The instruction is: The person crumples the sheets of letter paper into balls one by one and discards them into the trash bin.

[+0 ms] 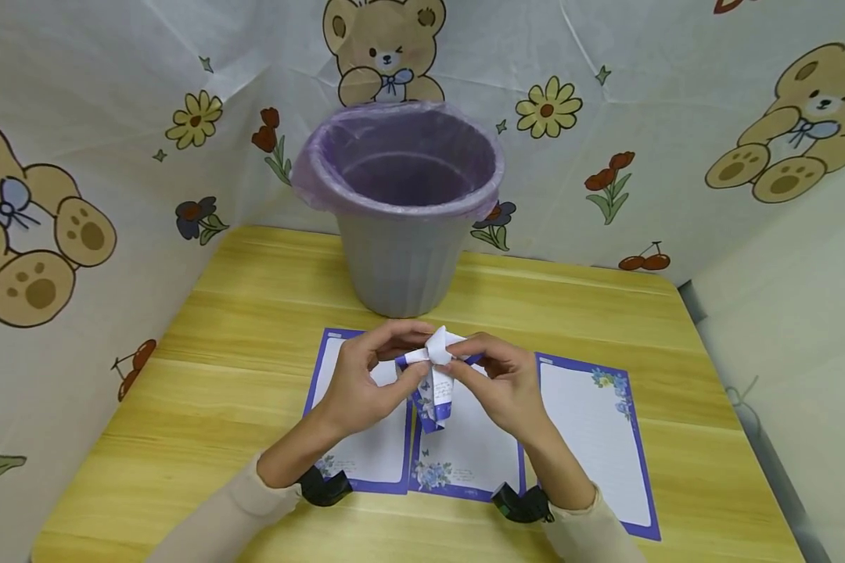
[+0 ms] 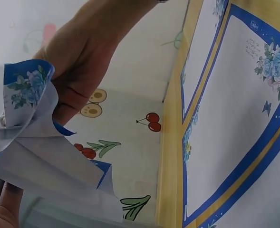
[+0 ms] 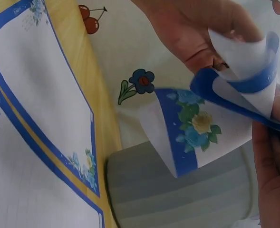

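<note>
A person's left hand and right hand pinch a folded paper strip above printed sheets on the tabletop, each grip close to the central wrap, where gentle, even tension should snug it down without tearing

Before me, a creased white backdrop printed with bears and flowers rises behind my yellow wood-grained counter.
</note>
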Available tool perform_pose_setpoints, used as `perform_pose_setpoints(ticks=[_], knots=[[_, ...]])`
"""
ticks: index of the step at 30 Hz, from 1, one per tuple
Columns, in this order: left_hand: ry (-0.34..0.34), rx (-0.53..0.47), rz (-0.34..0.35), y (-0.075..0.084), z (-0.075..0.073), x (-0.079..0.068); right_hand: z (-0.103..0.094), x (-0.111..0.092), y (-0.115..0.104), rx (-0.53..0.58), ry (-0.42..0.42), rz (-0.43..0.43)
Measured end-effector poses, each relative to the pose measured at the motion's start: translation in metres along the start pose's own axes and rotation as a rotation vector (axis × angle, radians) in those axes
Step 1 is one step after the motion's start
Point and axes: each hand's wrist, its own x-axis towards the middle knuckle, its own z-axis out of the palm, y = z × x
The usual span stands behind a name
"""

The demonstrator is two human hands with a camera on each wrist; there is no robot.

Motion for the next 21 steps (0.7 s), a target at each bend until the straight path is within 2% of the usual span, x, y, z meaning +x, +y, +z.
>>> perform_pose_setpoints(ticks=[3,8,11,16,21], knots=[[-0.002,-0.015,-0.010,0.0001,-0.0013,0.0012,0.0007,0.0011,0.0023,-0.001,-0.004,-0.039],[0.021,-0.037,-0.073,0.0006,-0.0017,0.0035,0.0024,0.0022,0.0046,-0.047,-0.025,-0.139],[0.011,-0.053,-0.083,0.0008,-0.0030,0.0042,0.0026,0.0026,0.0056,-0.058,-0.026,-0.166],[-0.024,-0.055,-0.032,0.0014,-0.0041,0.0061,0.0023,0.0020,0.0049,-0.037,-0.029,-0.141],[-0.002,-0.061,0.040,-0.0011,-0.0008,0.0046,0.0030,0.0002,0.0041,-0.052,-0.016,-0.045]])
